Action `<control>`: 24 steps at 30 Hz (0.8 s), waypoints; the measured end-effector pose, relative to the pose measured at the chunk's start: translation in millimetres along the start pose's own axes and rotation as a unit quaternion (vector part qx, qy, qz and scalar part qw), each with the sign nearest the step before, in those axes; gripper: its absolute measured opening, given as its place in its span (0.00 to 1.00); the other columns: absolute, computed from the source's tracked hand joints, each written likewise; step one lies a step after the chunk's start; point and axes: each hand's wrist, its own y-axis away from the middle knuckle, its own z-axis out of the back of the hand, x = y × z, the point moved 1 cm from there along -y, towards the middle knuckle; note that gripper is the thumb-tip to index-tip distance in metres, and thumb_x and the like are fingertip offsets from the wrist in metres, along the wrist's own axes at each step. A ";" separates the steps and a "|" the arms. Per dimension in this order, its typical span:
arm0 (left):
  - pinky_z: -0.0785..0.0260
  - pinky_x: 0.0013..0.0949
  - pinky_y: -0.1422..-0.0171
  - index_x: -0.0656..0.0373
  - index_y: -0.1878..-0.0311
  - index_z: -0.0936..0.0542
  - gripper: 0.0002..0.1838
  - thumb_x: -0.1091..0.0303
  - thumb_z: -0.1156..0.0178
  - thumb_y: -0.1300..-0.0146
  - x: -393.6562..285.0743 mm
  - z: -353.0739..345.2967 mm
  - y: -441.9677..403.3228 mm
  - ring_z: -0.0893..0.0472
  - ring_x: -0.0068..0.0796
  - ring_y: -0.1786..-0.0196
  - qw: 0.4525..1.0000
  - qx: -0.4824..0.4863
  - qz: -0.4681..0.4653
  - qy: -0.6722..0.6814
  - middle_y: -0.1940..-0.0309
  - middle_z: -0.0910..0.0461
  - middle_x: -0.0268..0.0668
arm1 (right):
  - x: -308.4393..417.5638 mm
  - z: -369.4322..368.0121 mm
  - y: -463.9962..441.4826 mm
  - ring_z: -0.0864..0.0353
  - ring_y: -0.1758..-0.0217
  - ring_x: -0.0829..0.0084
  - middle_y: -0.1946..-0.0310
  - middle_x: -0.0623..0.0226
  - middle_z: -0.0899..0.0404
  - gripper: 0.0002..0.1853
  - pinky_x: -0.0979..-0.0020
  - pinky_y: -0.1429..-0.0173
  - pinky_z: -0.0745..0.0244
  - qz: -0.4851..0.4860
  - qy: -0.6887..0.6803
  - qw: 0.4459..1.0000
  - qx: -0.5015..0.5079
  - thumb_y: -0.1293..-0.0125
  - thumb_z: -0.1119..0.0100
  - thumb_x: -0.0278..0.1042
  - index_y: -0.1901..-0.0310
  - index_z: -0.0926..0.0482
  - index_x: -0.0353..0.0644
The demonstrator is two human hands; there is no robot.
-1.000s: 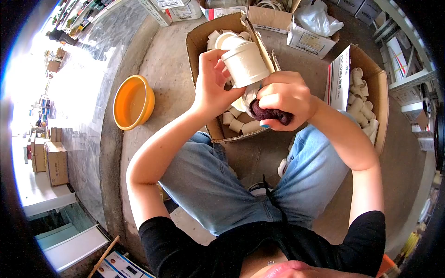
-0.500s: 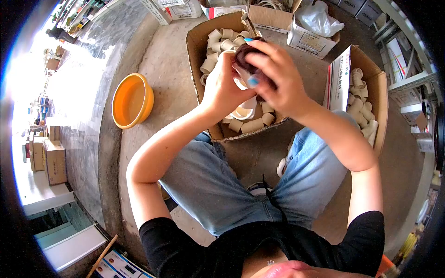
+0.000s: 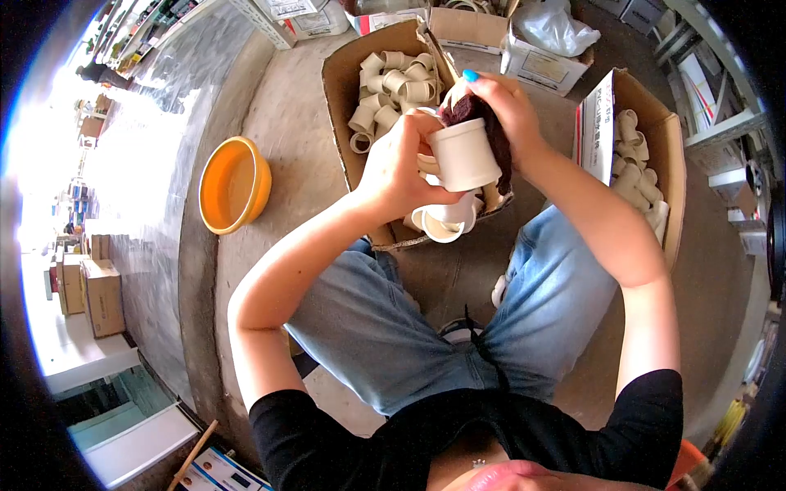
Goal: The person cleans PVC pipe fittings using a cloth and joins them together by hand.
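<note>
A large white pipe fitting is held above an open cardboard box of smaller white fittings. My left hand grips it from the left side, with the thumb beneath. Fingers of my right hand are closed on a dark maroon cloth, which lies against the right side and top of the fitting. Below the held piece, another white fitting shows at the near edge of the box; whether the two are joined is unclear.
An orange basin stands on the floor at the left. Another cardboard box with white fittings is at the right. Beyond are a box with a plastic bag and metal shelving. My jeans-clad legs flank the near floor.
The fitting has turned in my left hand. My right hand with the cloth swung up over it and now sits at its upper right. The view has shifted slightly.
</note>
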 end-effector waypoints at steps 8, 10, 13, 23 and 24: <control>0.31 0.32 0.63 0.64 0.54 0.31 0.42 0.44 0.26 0.67 5.8 4.3 -14.9 0.26 0.32 0.67 0.999 0.042 0.006 0.004 0.68 0.30 0.38 | 10.0 -2.4 0.2 0.30 0.80 0.75 0.85 0.62 0.27 0.20 0.68 0.73 0.38 0.114 0.212 0.965 -0.102 0.37 0.50 0.43 0.75 0.24 0.31; 0.31 0.33 0.64 0.65 0.56 0.30 0.41 0.43 0.26 0.68 8.1 3.1 -14.7 0.26 0.33 0.68 0.999 0.037 0.016 -0.032 0.70 0.30 0.39 | 3.5 -1.1 -0.4 0.28 0.79 0.71 0.84 0.58 0.26 0.18 0.67 0.73 0.37 0.097 0.217 0.964 -0.122 0.38 0.49 0.42 0.74 0.23 0.32; 0.30 0.37 0.63 0.65 0.60 0.30 0.39 0.43 0.26 0.67 6.0 0.7 -16.6 0.24 0.40 0.66 0.991 0.060 0.056 -0.103 0.69 0.28 0.42 | 7.0 -9.5 2.7 0.26 0.80 0.61 0.82 0.55 0.25 0.17 0.65 0.71 0.36 0.139 0.283 0.940 -0.127 0.38 0.49 0.41 0.74 0.24 0.32; 0.33 0.42 0.52 0.65 0.58 0.28 0.36 0.59 0.26 0.74 16.6 -2.7 -15.3 0.26 0.47 0.58 0.989 -0.005 0.044 -0.140 0.67 0.27 0.44 | -6.5 -26.9 4.0 0.25 0.69 0.56 0.73 0.56 0.24 0.10 0.63 0.63 0.32 0.188 0.329 0.919 -0.110 0.39 0.46 0.37 0.66 0.25 0.37; 0.32 0.40 0.57 0.64 0.61 0.28 0.35 0.56 0.24 0.73 13.6 -1.7 -15.1 0.26 0.43 0.63 0.987 -0.044 -0.012 -0.151 0.70 0.28 0.41 | -1.3 -26.5 5.3 0.26 0.74 0.65 0.77 0.57 0.24 0.12 0.68 0.67 0.34 0.160 0.265 0.943 -0.120 0.38 0.48 0.37 0.69 0.26 0.35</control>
